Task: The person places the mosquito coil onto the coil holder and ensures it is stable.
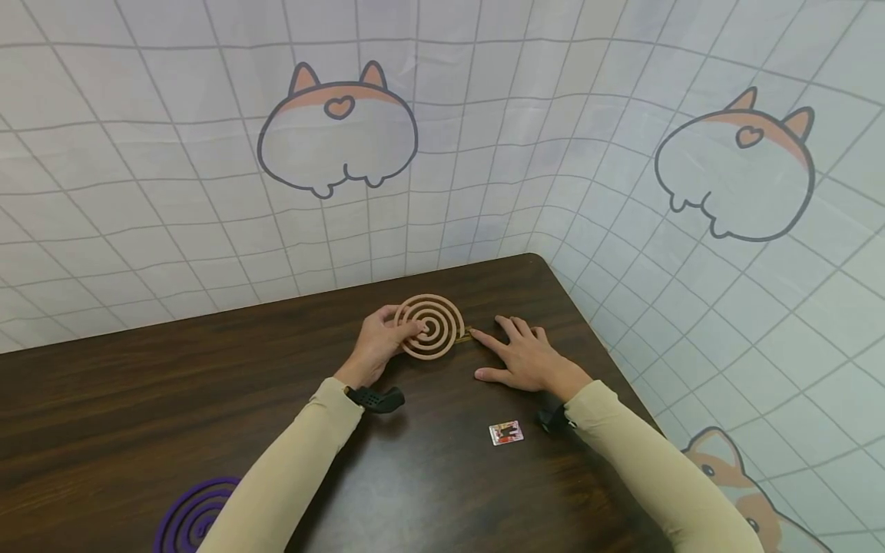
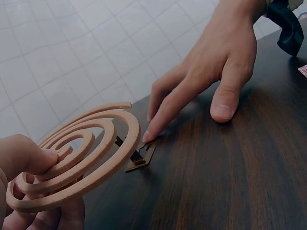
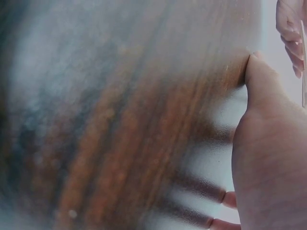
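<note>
In the head view, my left hand (image 1: pixel 379 342) pinches a tan mosquito coil (image 2: pixel 103 147) between thumb and fingers. The thumb lies on the coil's centre, and the other fingers support it from below. The coil is held tilted above the table. Just to its right, a small brass-coloured metal coil stand (image 2: pixel 137 165) sits flat on the wood, with an upright tab rising near the coil's outer ring. My right hand (image 1: pixel 522 357) is spread low over the table, its index fingertip on the stand's edge. The stand is out of sight in the right wrist view.
A purple mosquito coil (image 1: pixel 207 483) lies at the table's near left, partly covered by my left sleeve. A small printed card (image 1: pixel 506 432) lies near my right wrist. White grid-patterned curtains (image 1: pixel 484 115) hang behind and to the right of the dark wooden table (image 1: pixel 173 369).
</note>
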The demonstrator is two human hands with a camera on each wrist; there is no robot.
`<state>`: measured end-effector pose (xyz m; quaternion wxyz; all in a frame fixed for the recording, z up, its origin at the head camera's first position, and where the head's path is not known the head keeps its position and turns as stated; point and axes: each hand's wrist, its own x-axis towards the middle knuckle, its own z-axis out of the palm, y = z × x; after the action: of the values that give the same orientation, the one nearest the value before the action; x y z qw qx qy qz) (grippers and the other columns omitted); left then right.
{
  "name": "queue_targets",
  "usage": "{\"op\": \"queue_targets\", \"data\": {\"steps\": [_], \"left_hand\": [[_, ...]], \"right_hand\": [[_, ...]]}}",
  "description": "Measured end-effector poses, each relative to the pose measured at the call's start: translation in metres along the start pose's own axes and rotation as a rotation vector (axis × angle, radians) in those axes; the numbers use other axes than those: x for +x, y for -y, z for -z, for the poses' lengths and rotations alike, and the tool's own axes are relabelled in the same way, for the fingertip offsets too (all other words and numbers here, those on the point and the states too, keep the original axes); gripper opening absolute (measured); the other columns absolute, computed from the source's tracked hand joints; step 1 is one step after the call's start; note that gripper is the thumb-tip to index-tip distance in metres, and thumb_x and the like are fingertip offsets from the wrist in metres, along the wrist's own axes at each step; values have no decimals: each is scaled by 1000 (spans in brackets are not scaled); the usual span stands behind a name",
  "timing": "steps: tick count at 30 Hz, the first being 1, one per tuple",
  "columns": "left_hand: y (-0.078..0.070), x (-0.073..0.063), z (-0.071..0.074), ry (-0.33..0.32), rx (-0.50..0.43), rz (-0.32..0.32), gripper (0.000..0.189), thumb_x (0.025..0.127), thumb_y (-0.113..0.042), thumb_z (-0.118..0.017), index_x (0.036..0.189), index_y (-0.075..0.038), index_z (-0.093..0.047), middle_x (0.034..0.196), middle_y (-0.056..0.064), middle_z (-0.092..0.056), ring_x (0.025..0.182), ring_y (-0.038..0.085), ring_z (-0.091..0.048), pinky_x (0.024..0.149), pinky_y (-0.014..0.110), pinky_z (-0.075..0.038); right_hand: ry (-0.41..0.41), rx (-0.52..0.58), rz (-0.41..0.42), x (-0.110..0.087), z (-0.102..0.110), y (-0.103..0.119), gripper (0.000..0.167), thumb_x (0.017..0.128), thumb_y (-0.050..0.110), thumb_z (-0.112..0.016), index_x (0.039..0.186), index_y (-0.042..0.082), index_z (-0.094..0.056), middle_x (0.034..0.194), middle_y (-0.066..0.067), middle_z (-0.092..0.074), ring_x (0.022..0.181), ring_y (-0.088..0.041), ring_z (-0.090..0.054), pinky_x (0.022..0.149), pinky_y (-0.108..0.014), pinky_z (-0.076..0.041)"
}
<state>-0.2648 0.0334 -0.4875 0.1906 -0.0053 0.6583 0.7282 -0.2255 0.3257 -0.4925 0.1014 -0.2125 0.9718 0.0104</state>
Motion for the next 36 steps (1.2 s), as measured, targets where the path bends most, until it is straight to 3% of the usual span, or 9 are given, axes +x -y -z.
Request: {"op": "queue_targets", "data": {"steps": [21, 30, 36], "left_hand": [[5, 7, -11, 14, 13, -3, 58, 94, -18, -78, 144, -9, -50, 111, 8, -67, 84, 14, -72, 74, 23, -60], [4, 9, -18, 9, -7, -3, 55, 95, -16, -77, 143, -7, -50, 108, 7, -67, 80, 10, -71, 72, 22, -59], [5, 11, -22, 2, 31, -1, 56, 94, -19, -78, 143, -8, -51, 115, 11, -65, 81, 11, -70, 73, 24, -59]], "right_hand": [[-13, 1, 3, 2, -2, -2, 80, 97, 79, -40, 165, 42, -19, 170, -18, -23, 155, -44, -29, 110, -68, -39], [1, 6, -7, 1, -1, -2, 80, 97, 78, -40, 165, 39, -23, 170, -19, -22, 156, -44, -27, 111, -69, -37], [13, 1, -17, 0, -2, -2, 81, 97, 80, -40, 164, 38, -25, 171, -18, -21, 156, -44, -27, 112, -69, -37]]}}
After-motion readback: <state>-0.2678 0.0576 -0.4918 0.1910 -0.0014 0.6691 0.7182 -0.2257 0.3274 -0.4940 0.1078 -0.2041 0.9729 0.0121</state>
